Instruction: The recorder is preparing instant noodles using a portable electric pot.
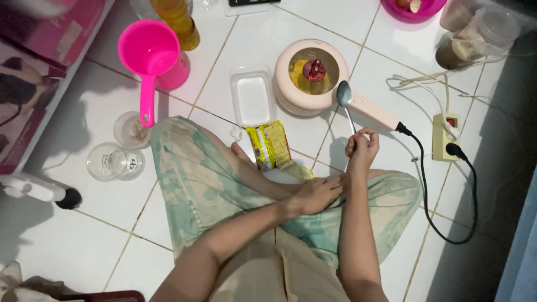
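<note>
The right hand point(362, 146) pinches the thin handle end of a light, stiff metal spoon point(344, 96), bowl raised beside the lidded electric pot point(309, 78), while the left hand point(319, 194) rests loosely open, empty.

head cam | steep downward | near, over lap and floor

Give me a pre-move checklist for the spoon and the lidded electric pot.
1. Metal spoon gripped by right hand: ok.
2. Left hand free, resting on the leg: ok.
3. Glass lid with red knob off the pale pink electric pot: not ok, it is on.
4. Black cord joined to pot handle: ok.
5. White power strip switched on: cannot tell.
</note>
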